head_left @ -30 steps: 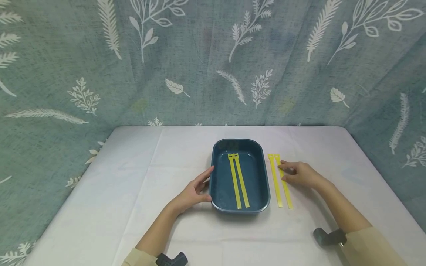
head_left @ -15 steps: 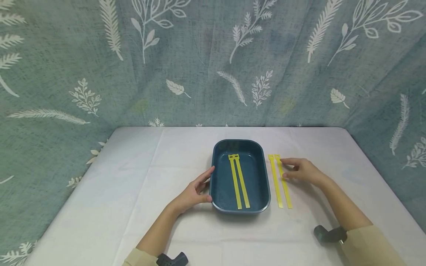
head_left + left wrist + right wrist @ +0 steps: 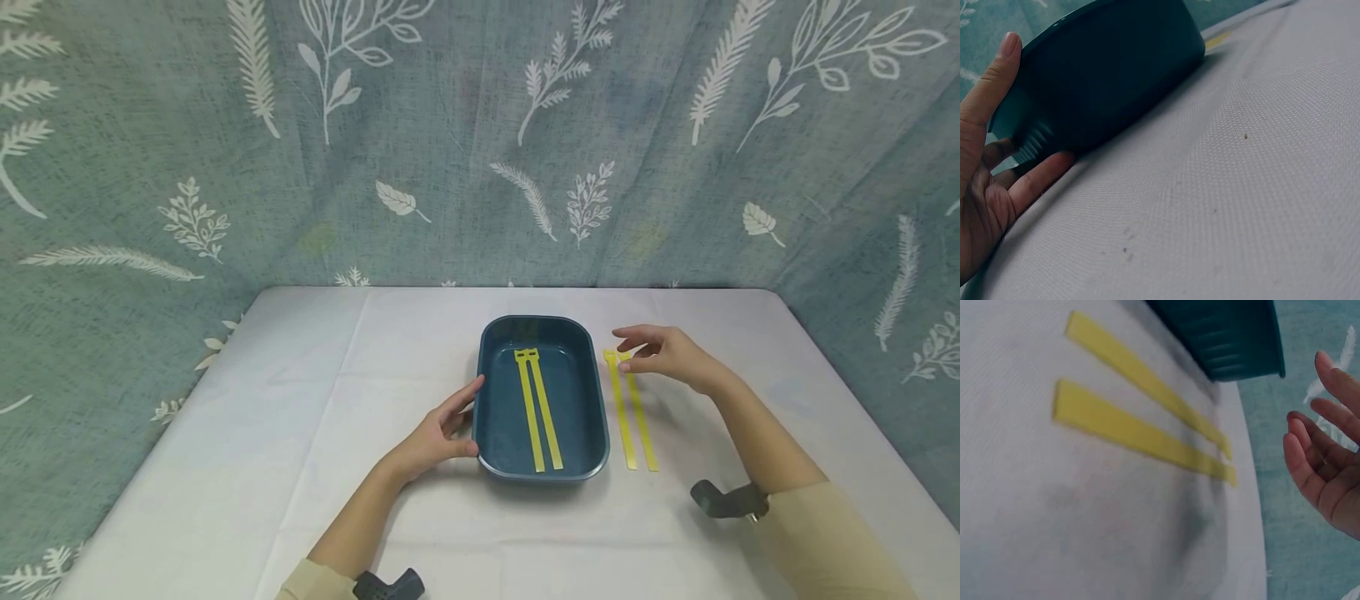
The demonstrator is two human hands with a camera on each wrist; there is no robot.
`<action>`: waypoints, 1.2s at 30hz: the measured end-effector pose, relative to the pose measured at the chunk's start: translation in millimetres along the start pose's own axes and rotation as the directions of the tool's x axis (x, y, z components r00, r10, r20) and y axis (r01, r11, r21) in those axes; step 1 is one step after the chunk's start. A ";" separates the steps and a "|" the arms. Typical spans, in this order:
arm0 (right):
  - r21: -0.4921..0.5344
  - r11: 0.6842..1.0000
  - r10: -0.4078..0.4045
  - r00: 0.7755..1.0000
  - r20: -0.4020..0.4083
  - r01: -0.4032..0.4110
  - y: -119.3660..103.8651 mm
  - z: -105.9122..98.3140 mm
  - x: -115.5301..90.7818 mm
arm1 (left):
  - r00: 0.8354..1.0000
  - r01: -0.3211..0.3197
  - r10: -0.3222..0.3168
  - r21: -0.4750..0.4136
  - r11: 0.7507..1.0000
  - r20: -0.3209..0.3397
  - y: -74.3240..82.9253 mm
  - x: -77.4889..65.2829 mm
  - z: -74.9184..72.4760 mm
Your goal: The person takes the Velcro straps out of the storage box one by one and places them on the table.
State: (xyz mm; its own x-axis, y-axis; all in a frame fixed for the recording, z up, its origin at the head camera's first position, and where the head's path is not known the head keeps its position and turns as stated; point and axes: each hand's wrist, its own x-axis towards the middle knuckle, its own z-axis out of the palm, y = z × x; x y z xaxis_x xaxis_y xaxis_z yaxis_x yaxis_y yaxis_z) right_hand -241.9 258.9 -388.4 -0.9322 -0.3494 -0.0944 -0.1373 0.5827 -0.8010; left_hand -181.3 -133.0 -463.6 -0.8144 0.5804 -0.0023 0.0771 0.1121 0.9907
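A dark blue rectangular tray (image 3: 577, 417) stands mid-table in the head view. Two yellow hook-and-loop cable ties (image 3: 529, 408) with slotted heads lie side by side inside it. My left hand (image 3: 432, 437) touches the tray's left wall with spread, extended fingers; the left wrist view shows the thumb (image 3: 999, 78) by the rim. To the tray's right, two more yellow cable ties (image 3: 622, 421) lie lengthwise on the table. Above their heads hovers my right hand (image 3: 667, 354), fingers loosely bent and holding nothing. It partly covers the heads in the head view.
A white cloth covers the table (image 3: 360, 517). Green-blue fabric (image 3: 450, 150) with white leaf prints hangs behind the table and along its sides. Each wrist wears a dark camera mount (image 3: 727, 500).
My right hand has left the middle of the rightmost tie, rising and shifting toward the ties' slotted heads. The left hand and tray stay in place.
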 end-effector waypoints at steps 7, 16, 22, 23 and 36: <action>0.108 0.994 -0.027 0.997 0.069 0.019 -18.5 -3.6 9.4 | 1.000 -0.002 0.002 -0.006 1.000 0.005 0.0 0.2 0.7; 0.178 0.983 -0.069 0.990 0.126 0.046 -51.5 -8.5 35.4 | 1.000 -0.010 0.010 -0.012 1.000 0.005 1.7 1.1 -0.1; 0.256 0.967 -0.053 0.979 0.197 0.000 -72.8 -1.1 54.1 | 1.000 0.001 -0.001 -0.014 1.000 0.005 1.9 1.1 0.4; 0.265 0.964 -0.049 0.978 0.205 -0.007 -75.4 2.5 57.2 | 1.000 -0.004 0.004 -0.016 1.000 0.007 1.8 1.0 0.4; 0.244 0.954 0.091 0.946 0.310 -0.172 -75.4 62.7 99.6 | 0.999 -0.032 0.032 -0.017 0.999 0.026 -0.9 0.4 -0.1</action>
State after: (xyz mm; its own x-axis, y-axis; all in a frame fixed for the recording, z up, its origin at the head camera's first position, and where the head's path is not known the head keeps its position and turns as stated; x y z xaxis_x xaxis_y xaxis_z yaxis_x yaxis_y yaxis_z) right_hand -303.4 134.2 -374.5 -0.7910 -0.5052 -0.3452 0.1107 0.4368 -0.8927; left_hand -181.8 -132.9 -464.5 -0.7961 0.6046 0.0260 0.0928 0.0796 0.9925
